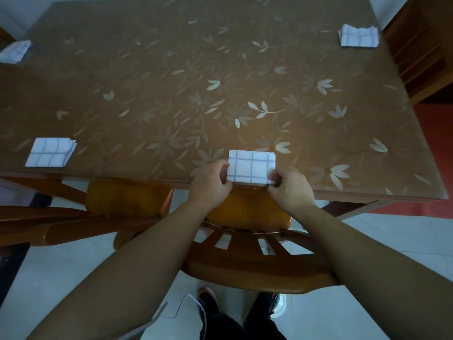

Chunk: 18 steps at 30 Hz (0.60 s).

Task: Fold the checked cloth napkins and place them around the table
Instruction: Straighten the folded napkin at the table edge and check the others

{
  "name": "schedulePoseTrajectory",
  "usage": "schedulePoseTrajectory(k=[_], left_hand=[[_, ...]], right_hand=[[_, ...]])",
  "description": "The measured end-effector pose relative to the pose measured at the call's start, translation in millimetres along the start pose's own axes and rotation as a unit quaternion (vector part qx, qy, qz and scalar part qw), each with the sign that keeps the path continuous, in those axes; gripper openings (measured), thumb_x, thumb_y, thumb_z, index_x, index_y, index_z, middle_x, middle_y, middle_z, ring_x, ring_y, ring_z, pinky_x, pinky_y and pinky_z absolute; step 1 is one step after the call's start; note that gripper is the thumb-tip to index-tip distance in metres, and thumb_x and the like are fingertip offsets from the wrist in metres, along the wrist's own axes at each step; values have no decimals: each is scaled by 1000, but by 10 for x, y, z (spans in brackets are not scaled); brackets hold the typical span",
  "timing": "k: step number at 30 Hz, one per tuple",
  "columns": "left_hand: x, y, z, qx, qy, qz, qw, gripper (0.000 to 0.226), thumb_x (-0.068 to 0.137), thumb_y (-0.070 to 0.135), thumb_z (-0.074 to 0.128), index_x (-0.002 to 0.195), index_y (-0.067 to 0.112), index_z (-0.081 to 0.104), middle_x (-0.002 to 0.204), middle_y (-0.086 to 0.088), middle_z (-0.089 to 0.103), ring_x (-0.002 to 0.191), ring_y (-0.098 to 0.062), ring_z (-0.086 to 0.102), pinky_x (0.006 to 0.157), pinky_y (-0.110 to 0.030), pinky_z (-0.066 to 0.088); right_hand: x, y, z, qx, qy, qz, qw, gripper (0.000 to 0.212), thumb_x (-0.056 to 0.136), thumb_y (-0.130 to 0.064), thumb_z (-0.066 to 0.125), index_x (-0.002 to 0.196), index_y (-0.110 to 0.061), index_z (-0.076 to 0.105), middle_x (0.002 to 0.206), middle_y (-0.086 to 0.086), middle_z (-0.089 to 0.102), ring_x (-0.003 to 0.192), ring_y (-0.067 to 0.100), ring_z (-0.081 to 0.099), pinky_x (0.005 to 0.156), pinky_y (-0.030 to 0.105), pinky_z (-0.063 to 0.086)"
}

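Note:
A folded white napkin with blue checks (250, 168) lies at the near edge of the brown flower-patterned table (220, 94). My left hand (210, 185) pinches its near left corner. My right hand (290, 188) pinches its near right corner. Three more folded checked napkins lie on the table: one at the near left (50, 152), one at the far left edge (15, 51), one at the far right (358, 36).
A wooden chair (247, 261) stands pushed in right below my arms, and a second chair (122, 197) is to its left. Another wooden chair (421, 52) stands at the table's right side. My shoes and a white cable show on the tiled floor.

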<state>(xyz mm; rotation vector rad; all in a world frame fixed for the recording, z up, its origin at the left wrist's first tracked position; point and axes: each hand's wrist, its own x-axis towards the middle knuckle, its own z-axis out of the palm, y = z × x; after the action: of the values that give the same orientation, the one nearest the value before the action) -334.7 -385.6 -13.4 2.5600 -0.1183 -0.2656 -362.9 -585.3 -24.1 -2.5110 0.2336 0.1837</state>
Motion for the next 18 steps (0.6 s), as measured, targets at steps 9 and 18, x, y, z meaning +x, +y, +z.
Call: schedulePoseTrajectory(k=[9,18], left_hand=[[-8,383,-625,194,-40,114,974,52,87,49,57,133,26,49,128,0,55,117,-25,51,90,-38,44],[-365,989,-1146,145,-28,175,973,45,90,43,54,133,33,51,140,5,50,127,-22,46,101,-39,42]], right_hand=[[-242,-127,-896,-168,1,23,985,43,90,-42,50,130,-25,51,125,2,56,108,24,57,91,42,50],[-1026,-214,-1769,-150,108,105,977,61,88,-45,57,141,-26,37,135,7,52,118,29,54,97,46,46]])
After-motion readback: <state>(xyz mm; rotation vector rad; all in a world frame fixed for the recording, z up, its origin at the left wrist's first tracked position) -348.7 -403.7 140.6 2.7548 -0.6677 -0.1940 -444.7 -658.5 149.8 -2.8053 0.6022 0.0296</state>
